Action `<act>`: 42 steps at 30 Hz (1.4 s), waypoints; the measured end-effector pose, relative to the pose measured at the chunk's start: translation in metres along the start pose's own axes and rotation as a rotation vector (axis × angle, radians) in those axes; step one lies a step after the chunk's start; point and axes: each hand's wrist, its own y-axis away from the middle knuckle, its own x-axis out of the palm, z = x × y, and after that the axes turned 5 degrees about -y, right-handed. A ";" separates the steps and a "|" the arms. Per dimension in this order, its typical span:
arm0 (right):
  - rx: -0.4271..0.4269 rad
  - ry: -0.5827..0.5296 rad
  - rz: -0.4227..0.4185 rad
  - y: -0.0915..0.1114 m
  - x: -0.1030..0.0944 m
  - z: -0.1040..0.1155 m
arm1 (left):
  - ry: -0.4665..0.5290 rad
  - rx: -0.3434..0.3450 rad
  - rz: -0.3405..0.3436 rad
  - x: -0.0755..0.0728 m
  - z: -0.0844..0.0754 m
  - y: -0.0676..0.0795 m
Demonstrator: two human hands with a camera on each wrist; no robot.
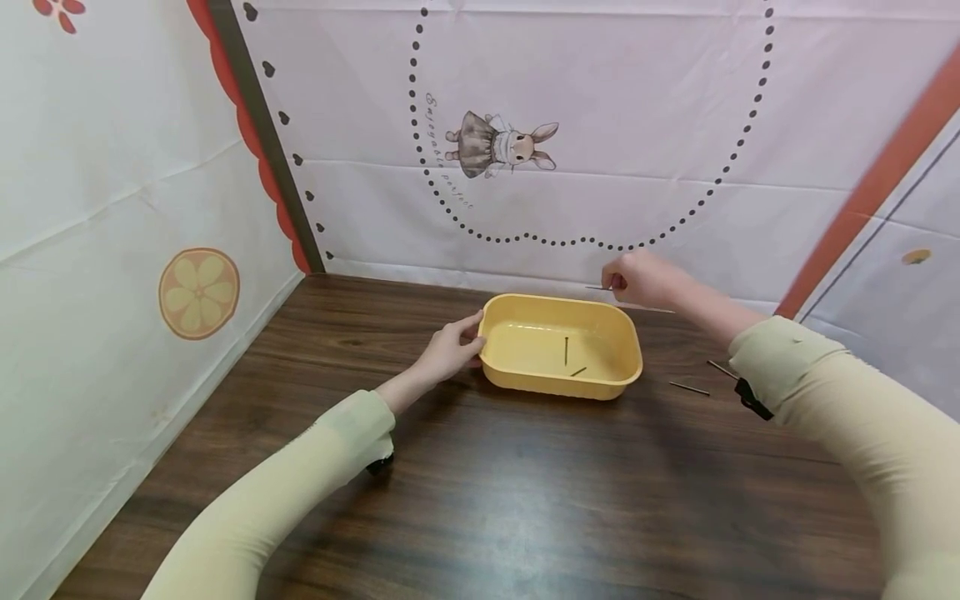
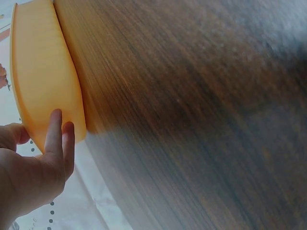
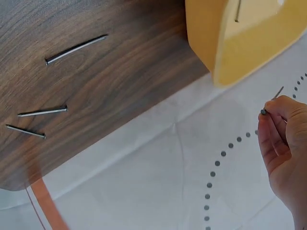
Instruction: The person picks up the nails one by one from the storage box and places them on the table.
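Observation:
My left hand holds the left end of a yellow plastic tray. In the left wrist view, its fingers lie along the tray's outer wall, with the thumb up by the rim. Over the tray's back right corner, my right hand pinches a thin metal nail between thumb and fingers. The right wrist view shows that nail's round head at the fingertips. Two nails lie inside the tray, one pointing lengthwise away and a slanted nail close to the front wall.
Several loose nails lie on the dark wooden table right of the tray, among them a long nail, a second nail and a third nail. A printed white cloth hangs behind the table's back edge.

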 end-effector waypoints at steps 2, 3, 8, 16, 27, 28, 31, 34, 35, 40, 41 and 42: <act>0.008 0.001 -0.013 0.002 -0.004 0.000 | -0.002 -0.001 -0.004 0.000 0.001 0.000; 0.013 0.004 -0.018 0.003 -0.006 0.001 | -0.002 -0.003 -0.004 0.000 0.001 0.000; 0.038 0.000 -0.043 0.010 -0.010 0.001 | 0.000 -0.003 -0.001 0.001 0.003 -0.001; 0.050 -0.026 -0.133 0.021 -0.009 -0.005 | -0.005 -0.002 -0.004 0.002 0.004 -0.002; 0.166 -0.102 -0.192 0.044 -0.009 -0.013 | -0.008 0.010 -0.002 0.001 0.002 -0.001; 0.164 -0.108 -0.199 0.047 -0.008 -0.014 | -0.006 0.009 -0.002 0.001 0.001 -0.001; 0.158 -0.113 -0.229 0.058 -0.006 -0.017 | 0.000 0.005 0.000 0.002 0.001 -0.001; 0.183 -0.124 -0.246 0.070 -0.004 -0.017 | 0.004 0.004 0.001 0.002 0.000 -0.001; 0.205 -0.135 -0.244 0.074 -0.003 -0.017 | 0.006 0.004 0.001 0.002 -0.001 -0.001; 0.293 -0.159 -0.211 0.097 0.005 -0.019 | 0.003 -0.001 0.001 0.001 -0.002 0.001; 0.303 -0.160 -0.203 0.101 0.007 -0.019 | 0.001 -0.002 0.002 0.001 -0.001 0.001; 0.307 -0.157 -0.195 0.105 0.010 -0.020 | 0.000 -0.004 0.002 0.001 -0.001 0.001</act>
